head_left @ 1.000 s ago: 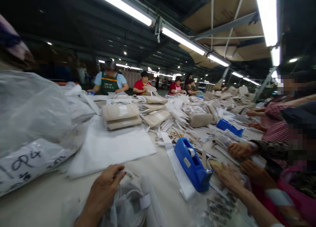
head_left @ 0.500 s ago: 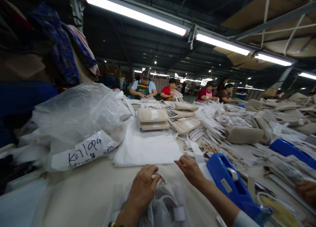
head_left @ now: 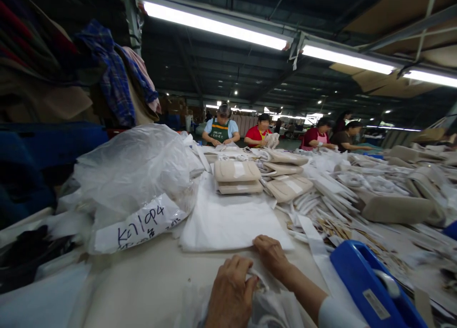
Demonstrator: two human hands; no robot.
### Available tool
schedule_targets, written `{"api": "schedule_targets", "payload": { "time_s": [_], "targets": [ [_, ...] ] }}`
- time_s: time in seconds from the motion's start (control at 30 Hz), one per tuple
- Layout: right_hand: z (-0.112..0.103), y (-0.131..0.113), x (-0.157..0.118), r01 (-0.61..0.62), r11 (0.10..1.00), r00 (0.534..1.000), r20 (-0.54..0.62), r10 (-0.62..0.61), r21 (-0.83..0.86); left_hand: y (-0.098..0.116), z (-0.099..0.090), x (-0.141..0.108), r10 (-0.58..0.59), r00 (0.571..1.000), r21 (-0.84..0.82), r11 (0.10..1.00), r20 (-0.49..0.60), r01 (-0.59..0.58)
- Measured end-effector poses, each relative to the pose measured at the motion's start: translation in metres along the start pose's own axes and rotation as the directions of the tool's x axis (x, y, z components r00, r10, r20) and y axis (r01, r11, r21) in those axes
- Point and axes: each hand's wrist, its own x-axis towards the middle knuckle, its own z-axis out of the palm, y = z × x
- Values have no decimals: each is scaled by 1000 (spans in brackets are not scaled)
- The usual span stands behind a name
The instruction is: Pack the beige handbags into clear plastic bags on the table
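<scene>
My left hand [head_left: 231, 290] is closed on the top of a clear plastic bag [head_left: 274, 311] with whitish, looped pieces in it, low in the view. The contents are partly hidden by the hand and the frame edge. Just beyond it, my right hand [head_left: 272, 257] is at the near edge of a stack of thin white sheets [head_left: 232, 223]. Its fingers are bunched together and pinch the sheet edge there; the fingertips are partly hidden. Folded beige padded pieces [head_left: 237, 171] with white bands rest on the far part of the stack.
A large filled plastic bag [head_left: 132, 171] with handwriting on its label stands left. At the right are a blue tape dispenser [head_left: 360, 271], white strips [head_left: 316, 247] and heaped beige pieces [head_left: 396, 204]. Several co-workers, one in a green apron [head_left: 219, 130], sit across the table.
My right hand has come to the near edge of the white sheets, and its fingers have closed there. My left hand stays on the plastic bag. The view has shifted left.
</scene>
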Motion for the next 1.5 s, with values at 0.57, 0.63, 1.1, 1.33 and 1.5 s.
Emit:
{"api": "schedule_targets", "payload": {
  "time_s": [0.57,0.63,1.1,1.33,1.5],
  "targets": [
    [-30,20,33,-174,832,983,45,177,526,3,-1,0,-21,1000,9,1000,9,21],
    [-34,19,34,-178,826,978,2,210,534,3,0,0,-15,1000,7,1000,10,15],
    [-45,-12,15,-103,883,986,-69,151,458,6,-3,-1,-3,1000,41,999,-12,3],
    [-56,-17,3,-183,859,977,-9,213,478,3,-2,2,78,984,-31,996,-158,-84],
    [-62,-16,-2,-198,844,974,6,226,498,13,-24,-2,-89,924,-361,931,-371,-55]
  ]
}}
